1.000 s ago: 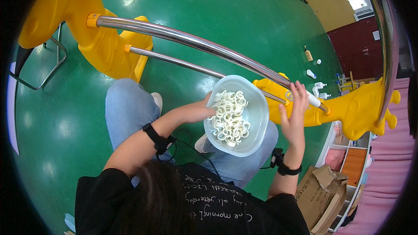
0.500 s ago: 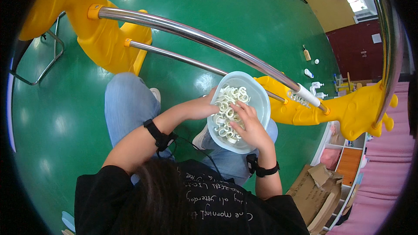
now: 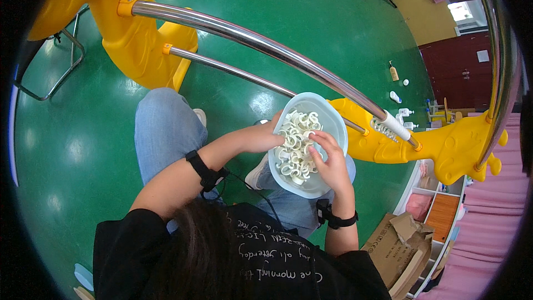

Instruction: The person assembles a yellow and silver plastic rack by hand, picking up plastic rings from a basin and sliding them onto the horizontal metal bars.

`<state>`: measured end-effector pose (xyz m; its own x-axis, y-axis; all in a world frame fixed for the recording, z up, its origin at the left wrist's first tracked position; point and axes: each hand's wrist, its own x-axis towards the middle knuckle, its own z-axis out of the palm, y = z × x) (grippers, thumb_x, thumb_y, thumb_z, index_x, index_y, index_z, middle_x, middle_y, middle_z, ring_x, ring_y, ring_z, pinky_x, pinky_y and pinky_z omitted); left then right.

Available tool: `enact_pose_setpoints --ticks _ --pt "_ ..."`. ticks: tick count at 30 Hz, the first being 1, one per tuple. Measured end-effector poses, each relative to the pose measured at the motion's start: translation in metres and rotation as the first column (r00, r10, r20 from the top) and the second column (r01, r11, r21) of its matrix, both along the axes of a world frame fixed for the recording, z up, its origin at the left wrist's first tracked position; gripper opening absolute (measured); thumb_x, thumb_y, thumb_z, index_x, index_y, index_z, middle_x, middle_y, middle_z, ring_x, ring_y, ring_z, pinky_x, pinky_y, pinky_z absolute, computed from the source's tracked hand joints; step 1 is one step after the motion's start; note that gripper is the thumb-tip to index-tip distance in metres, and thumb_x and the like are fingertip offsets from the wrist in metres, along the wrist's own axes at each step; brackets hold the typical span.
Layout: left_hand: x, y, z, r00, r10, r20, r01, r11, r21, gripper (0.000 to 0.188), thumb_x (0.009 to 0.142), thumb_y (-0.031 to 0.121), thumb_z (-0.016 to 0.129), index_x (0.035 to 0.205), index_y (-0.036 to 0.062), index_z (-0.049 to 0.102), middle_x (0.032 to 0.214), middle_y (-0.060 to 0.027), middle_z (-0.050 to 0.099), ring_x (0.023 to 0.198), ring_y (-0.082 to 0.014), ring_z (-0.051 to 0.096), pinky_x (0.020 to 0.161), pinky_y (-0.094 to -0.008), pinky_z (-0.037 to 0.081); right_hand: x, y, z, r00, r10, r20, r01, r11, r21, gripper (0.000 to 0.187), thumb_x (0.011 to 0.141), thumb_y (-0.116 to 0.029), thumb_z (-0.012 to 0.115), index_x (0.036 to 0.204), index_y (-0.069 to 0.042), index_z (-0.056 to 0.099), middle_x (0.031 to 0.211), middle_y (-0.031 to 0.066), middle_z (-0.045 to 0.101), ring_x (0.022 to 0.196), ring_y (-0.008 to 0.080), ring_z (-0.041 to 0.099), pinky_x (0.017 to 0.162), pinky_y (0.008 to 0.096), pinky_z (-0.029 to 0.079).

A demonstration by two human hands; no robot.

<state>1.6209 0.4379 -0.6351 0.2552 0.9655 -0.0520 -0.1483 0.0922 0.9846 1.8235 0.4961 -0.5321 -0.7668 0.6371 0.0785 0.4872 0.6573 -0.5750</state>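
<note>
A pale blue plastic basin (image 3: 335,125) rests tilted over my lap, with a heap of white open plastic rings (image 3: 293,161) inside. My left hand (image 3: 265,137) grips the basin's left side, its thumb over the rim and the other fingers hidden behind the wall. Over the right part of the heap is my right hand (image 3: 331,161), thumb and forefinger brought together at a white ring. Beyond the basin, a long chrome bar (image 3: 266,48) crosses in front of me. Similar white rings (image 3: 397,124) sit packed side by side near its right end.
Yellow moulded animal-shaped stands (image 3: 119,50) hold the chrome bars, a thinner one lower down. Bottles (image 3: 393,72) stand on the green floor at far right. A torn cardboard box (image 3: 397,250) lies beside a white shelf unit (image 3: 417,195) at lower right. A cable hangs near my legs.
My right hand's fingers have drawn in from spread over the rings to a pinch at one. The basin shows slightly further right; my left hand keeps its hold.
</note>
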Motion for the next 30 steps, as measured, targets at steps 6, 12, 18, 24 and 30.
enact_pose_setpoints --ticks 6,12,18,24,30 --pt "-0.001 -0.003 0.023 1.000 -0.004 0.012 0.005 1.000 -0.028 0.083 0.076 0.012 0.049 0.142 -0.0028 0.003 0.144 -0.0216 0.019 0.135 -0.0293 0.020 0.110 -0.0346 0.019 0.016 0.011 0.007 0.914 -0.126 -0.386 0.165 0.984 0.070 0.016 0.078 0.005 0.063 0.093 0.002 0.065 0.103 0.0137 0.062 0.094 0.0214 0.060 0.082 0.0297 0.047" --pt "0.002 0.000 0.018 0.998 0.068 -0.013 -0.068 0.997 0.027 0.083 0.078 0.017 0.054 0.142 -0.0019 0.005 0.137 -0.0239 0.034 0.127 -0.0300 0.037 0.104 -0.0356 0.031 0.035 0.023 0.029 0.718 -0.173 -0.674 0.318 0.943 0.096 0.017 0.073 0.014 0.062 0.087 0.004 0.058 0.105 0.0162 0.058 0.091 0.0198 0.059 0.080 0.0292 0.049" --pt "0.000 -0.001 0.018 0.999 -0.018 0.028 0.020 0.999 -0.047 0.084 0.075 0.010 0.049 0.143 -0.0024 0.002 0.144 -0.0203 0.020 0.135 -0.0281 0.020 0.109 -0.0338 0.020 0.043 0.029 0.033 0.557 -0.147 -0.818 0.264 0.964 0.007 0.020 0.074 0.015 0.059 0.087 0.002 0.052 0.101 0.0140 0.058 0.088 0.0163 0.058 0.077 0.0271 0.050" --pt "0.002 -0.002 0.016 1.000 -0.004 0.017 0.005 0.999 -0.052 0.083 0.075 0.011 0.050 0.142 -0.0030 0.002 0.143 -0.0211 0.023 0.135 -0.0289 0.021 0.110 -0.0343 0.020 0.032 0.016 0.038 0.594 -0.338 -0.730 0.316 0.933 -0.174 0.032 0.080 0.014 0.053 0.110 0.005 0.056 0.102 0.0114 0.056 0.085 0.0135 0.058 0.074 0.0237 0.049" --pt "-0.001 -0.004 0.024 1.000 -0.005 0.022 0.006 0.999 -0.036 0.082 0.076 0.011 0.050 0.141 -0.0045 0.002 0.143 -0.0222 0.022 0.135 -0.0291 0.021 0.110 -0.0344 0.019 0.032 0.019 0.041 0.660 -0.228 -0.715 0.336 0.942 0.009 0.030 0.085 0.009 0.054 0.114 0.004 0.059 0.101 0.0092 0.056 0.083 0.0137 0.060 0.074 0.0241 0.050"
